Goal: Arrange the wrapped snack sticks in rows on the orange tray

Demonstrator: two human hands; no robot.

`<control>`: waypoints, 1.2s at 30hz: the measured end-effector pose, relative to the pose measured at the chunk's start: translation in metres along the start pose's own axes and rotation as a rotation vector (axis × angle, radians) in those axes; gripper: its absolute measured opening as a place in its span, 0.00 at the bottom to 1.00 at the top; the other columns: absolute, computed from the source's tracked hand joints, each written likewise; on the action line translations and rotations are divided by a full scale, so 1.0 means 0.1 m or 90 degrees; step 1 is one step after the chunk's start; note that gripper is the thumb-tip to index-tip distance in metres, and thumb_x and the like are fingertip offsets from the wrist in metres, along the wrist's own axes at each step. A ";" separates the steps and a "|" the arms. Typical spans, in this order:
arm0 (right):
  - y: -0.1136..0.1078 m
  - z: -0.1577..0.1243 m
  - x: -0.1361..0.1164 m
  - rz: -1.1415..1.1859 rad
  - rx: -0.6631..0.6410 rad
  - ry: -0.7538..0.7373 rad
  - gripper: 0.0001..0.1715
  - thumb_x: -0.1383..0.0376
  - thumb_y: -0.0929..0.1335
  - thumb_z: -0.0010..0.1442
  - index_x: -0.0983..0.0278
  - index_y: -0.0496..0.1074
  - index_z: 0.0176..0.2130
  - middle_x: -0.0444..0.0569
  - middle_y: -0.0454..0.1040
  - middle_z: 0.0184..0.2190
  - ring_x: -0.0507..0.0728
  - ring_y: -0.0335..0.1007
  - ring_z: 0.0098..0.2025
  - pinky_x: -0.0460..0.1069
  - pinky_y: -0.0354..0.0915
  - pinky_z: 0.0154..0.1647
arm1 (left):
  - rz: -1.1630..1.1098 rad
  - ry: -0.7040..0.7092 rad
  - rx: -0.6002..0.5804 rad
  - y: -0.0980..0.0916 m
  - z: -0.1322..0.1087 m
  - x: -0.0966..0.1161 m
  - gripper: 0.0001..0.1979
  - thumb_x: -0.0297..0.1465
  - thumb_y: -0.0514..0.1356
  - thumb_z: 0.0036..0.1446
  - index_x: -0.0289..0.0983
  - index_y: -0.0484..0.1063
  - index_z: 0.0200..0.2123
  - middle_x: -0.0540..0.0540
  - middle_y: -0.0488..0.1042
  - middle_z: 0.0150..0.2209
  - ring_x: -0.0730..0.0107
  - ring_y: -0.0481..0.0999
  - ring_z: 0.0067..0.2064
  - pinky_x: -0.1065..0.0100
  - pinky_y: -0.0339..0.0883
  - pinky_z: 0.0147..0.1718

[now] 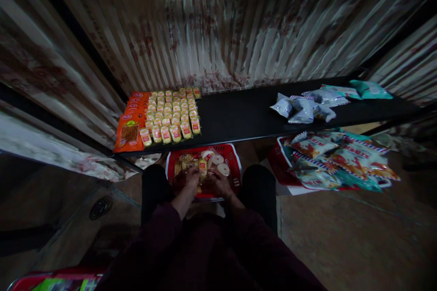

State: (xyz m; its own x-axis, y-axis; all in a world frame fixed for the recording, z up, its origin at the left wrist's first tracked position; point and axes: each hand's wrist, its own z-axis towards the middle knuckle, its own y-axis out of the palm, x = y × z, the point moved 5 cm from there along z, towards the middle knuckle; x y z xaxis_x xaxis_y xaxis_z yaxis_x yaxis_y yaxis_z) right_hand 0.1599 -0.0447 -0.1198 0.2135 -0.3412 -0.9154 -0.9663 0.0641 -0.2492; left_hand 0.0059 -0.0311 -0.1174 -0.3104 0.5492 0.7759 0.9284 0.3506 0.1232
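Head view: both hands are down in the red basket (235,157). The left hand (191,178) and right hand (220,183) curl either side of a small yellow packet (203,167), but it's too dim to tell the grip. Just beyond the basket, packet rows (172,118) line the black shelf (239,113).

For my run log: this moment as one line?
left hand: in red plastic basket, on snack packets | right hand: same basket, grip unclear | black shelf: rows of small yellow packets

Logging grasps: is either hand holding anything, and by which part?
Cannot tell: left hand and right hand rest among packets in the red basket.
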 end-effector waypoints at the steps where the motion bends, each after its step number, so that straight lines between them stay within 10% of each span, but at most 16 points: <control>1: 0.00 0.00 0.00 0.025 -0.006 0.012 0.24 0.52 0.68 0.47 0.61 0.77 0.41 0.48 0.79 0.40 0.61 0.73 0.46 0.55 0.66 0.51 | -0.005 -0.017 -0.010 0.01 -0.04 -0.01 0.11 0.22 0.64 0.43 0.35 0.71 0.33 0.48 0.74 0.31 0.76 0.72 0.28 0.74 0.65 0.26; 16: -0.06 -0.04 -0.03 0.184 0.042 0.075 0.42 0.45 0.71 0.41 0.65 0.70 0.50 0.51 0.77 0.38 0.61 0.72 0.42 0.53 0.67 0.44 | 0.079 -0.063 -0.106 0.01 -0.27 0.11 0.10 0.24 0.65 0.41 0.36 0.77 0.31 0.46 0.77 0.32 0.73 0.72 0.29 0.75 0.60 0.25; 36: 0.12 -0.08 -0.05 0.280 -0.108 0.121 0.26 0.56 0.74 0.38 0.63 0.75 0.38 0.45 0.78 0.31 0.57 0.73 0.36 0.51 0.68 0.41 | -0.058 0.014 -0.120 0.16 -0.08 0.49 0.12 0.26 0.69 0.36 0.34 0.75 0.29 0.45 0.77 0.31 0.72 0.75 0.31 0.71 0.67 0.32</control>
State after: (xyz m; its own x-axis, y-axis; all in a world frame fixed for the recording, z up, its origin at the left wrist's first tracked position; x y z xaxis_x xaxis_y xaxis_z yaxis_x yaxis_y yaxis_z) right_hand 0.1459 -0.0497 -0.1154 -0.2336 -0.4823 -0.8443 -0.9720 0.0920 0.2164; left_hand 0.0074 -0.0052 -0.0726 -0.3922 0.5037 0.7697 0.9191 0.2483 0.3059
